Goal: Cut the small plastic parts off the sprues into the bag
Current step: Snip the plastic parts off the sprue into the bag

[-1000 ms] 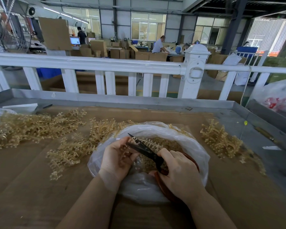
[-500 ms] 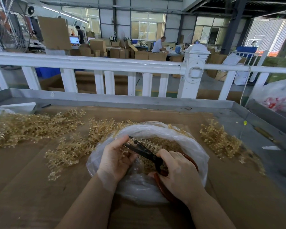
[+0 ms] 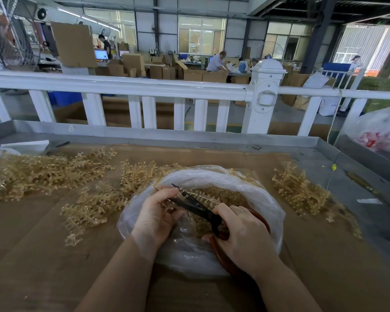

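Observation:
A clear plastic bag [image 3: 263, 199] lies open on the cardboard-covered table, with loose amber plastic parts [image 3: 230, 195] inside. My left hand [image 3: 154, 213], in a thin clear glove, grips an amber sprue [image 3: 206, 198] over the bag's mouth. My right hand [image 3: 243, 235] holds black scissors [image 3: 194, 204] by their red-brown handles. The blades are slightly parted and point up-left across the sprue beside my left fingers.
Piles of amber sprues lie left [image 3: 43, 170], centre-left [image 3: 95, 203] and right [image 3: 302, 190] of the bag. A grey metal rim [image 3: 167, 134] and a white fence [image 3: 144, 88] bound the table's far side. A large plastic bag [image 3: 381, 131] stands at the far right.
The hands stay over the bag. The scissor blades have shifted a little along the sprue; my left hand has turned slightly.

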`<state>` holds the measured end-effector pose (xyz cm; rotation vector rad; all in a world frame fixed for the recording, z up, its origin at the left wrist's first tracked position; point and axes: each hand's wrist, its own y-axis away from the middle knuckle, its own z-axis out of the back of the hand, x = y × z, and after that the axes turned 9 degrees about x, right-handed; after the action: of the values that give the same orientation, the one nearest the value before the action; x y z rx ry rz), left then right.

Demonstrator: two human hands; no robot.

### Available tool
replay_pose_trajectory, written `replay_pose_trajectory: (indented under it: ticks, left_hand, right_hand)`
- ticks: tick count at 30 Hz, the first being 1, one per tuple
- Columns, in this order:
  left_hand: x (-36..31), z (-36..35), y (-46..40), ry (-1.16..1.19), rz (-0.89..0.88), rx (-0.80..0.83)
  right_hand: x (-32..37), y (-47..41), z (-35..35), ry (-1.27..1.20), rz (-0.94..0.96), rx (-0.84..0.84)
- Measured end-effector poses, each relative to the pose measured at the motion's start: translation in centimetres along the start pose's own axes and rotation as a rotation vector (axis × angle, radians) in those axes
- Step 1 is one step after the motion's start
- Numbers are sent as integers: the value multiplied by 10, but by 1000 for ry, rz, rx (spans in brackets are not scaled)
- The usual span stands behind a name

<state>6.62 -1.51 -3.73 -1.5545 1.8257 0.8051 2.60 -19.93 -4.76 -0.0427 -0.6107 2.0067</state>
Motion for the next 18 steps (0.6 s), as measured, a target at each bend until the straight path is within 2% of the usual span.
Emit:
replay_pose_trajectory:
  ticks: [4, 8, 12, 18]
  left_hand:
    - [1, -3, -3, 13, -3, -108]
    - [-3, 1, -5, 38, 53, -119]
    - [-4, 6, -5, 128, 83, -54]
    - [0, 7, -4, 149, 2, 62]
  right_hand:
    - [0, 0, 0, -14, 0, 5]
    - [-1, 0, 0, -22, 6, 5]
    - [-1, 0, 0, -61, 0, 25]
    - [-4, 0, -1, -171, -43, 25]
